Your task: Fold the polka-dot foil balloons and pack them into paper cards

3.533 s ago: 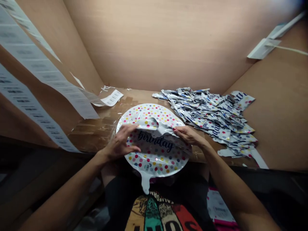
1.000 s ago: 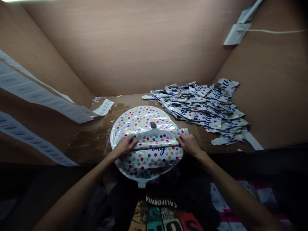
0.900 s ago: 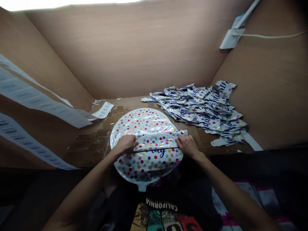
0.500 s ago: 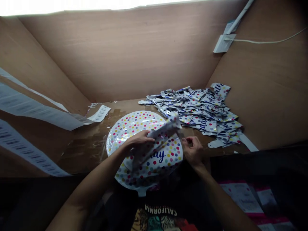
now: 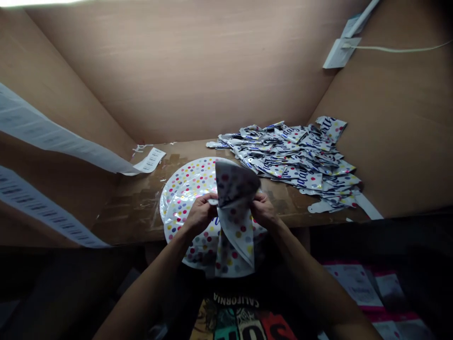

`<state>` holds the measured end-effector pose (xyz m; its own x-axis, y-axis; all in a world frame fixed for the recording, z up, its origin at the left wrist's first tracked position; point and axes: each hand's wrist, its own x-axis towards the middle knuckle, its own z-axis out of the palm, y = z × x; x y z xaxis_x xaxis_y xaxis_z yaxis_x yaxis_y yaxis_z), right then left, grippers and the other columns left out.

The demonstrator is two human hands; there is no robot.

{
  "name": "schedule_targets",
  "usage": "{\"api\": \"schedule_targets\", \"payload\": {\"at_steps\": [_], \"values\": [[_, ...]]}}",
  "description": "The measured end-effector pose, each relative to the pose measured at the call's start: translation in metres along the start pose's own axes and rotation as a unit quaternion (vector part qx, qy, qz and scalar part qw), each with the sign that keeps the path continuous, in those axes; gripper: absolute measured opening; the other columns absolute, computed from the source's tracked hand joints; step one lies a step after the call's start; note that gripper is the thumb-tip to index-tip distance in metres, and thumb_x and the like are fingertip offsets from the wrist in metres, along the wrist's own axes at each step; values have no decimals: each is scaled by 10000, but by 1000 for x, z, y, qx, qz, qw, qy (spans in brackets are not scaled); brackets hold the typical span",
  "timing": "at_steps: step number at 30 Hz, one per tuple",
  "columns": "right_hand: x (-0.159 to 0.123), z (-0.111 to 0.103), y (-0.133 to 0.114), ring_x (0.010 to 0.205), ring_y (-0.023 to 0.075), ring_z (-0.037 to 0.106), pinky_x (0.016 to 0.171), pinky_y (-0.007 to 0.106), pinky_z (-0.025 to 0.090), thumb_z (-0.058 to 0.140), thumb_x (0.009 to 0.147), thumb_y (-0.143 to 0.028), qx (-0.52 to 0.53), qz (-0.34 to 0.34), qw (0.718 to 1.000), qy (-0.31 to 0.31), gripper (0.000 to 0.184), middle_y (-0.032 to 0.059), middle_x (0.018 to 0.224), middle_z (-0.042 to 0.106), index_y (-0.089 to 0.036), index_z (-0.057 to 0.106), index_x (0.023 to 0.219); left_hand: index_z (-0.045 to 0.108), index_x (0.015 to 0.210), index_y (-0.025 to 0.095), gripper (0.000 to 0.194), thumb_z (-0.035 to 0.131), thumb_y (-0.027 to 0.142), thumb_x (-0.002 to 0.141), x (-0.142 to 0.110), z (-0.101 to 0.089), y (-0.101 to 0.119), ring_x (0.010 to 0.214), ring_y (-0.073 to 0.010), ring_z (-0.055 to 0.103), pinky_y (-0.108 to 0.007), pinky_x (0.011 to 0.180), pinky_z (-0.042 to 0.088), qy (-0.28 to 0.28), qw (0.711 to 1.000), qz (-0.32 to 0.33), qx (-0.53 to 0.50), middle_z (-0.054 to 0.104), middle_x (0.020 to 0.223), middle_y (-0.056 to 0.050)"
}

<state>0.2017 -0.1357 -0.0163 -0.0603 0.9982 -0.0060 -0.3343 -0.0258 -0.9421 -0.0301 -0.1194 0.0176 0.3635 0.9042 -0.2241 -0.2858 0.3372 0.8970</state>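
Both hands are raised over the table. My left hand (image 5: 201, 215) and my right hand (image 5: 264, 210) pinch a polka-dot foil balloon (image 5: 235, 184), folded into a tapering wedge, from either side. Its lower end hangs down (image 5: 233, 250) in front of my chest. Beneath my hands, a round white foil balloon with coloured dots (image 5: 187, 189) lies flat, with a glossy sheen. Its middle is hidden by my hands and the folded balloon.
A heap of folded foil balloons (image 5: 290, 160) lies to the right on the taped cardboard tabletop (image 5: 130, 212). Barcode label strips (image 5: 46, 127) hang at the left. Cardboard walls surround the table. A white fitting with a cable (image 5: 339, 53) sits at upper right. Printed sheets (image 5: 354, 283) lie low at right.
The balloon that lay folded across the round one has been lifted off it and folded into a narrower wedge. My right hand has closed on it again, and the view has shifted slightly.
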Motion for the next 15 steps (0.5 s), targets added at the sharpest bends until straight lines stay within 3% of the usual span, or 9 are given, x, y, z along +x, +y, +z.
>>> {"api": "schedule_targets", "payload": {"at_steps": [2,5,8,10,12,15], "values": [[3,-6,-2,728,152,585,716,282,488,662,719,-189,-77,-77,994,7,133,2,745,664,-218,791,709,614,906,187,394,766,537,809,-3,-1,-6,565,-119,583,-245,567,478,-18,997,-45,-65,616,698,20],[4,-13,-1,821,167,610,781,289,492,620,742,-190,-138,-114,984,6,187,18,836,684,-216,804,722,613,879,161,477,826,571,761,-11,0,-21,598,-116,599,-227,577,479,-62,992,-106,6,630,728,3],[0,-17,8,768,185,636,712,309,517,667,771,-294,-89,-22,994,57,173,28,857,719,-205,797,842,674,903,127,398,898,408,730,-20,5,-37,684,-122,634,-221,648,504,-78,987,-94,102,686,804,-28],[-5,-18,16,694,193,637,649,315,524,720,750,-347,-42,42,993,106,187,24,779,717,-195,759,851,702,1002,132,397,881,386,755,-25,11,-46,791,-162,683,-258,736,545,-92,988,-87,94,729,907,-60],[-10,-17,20,659,200,642,619,316,531,774,726,-378,-15,70,989,129,232,22,737,715,-194,727,859,711,1076,132,443,875,390,755,-27,18,-53,891,-219,715,-319,807,575,-105,986,-107,78,753,995,-94],[-18,-18,17,720,220,689,641,335,562,736,809,-542,46,75,990,108,438,32,879,758,-254,688,1136,727,1039,112,449,878,405,734,-26,26,-58,893,-259,730,-363,802,593,-77,988,-108,81,769,979,-114]]}}
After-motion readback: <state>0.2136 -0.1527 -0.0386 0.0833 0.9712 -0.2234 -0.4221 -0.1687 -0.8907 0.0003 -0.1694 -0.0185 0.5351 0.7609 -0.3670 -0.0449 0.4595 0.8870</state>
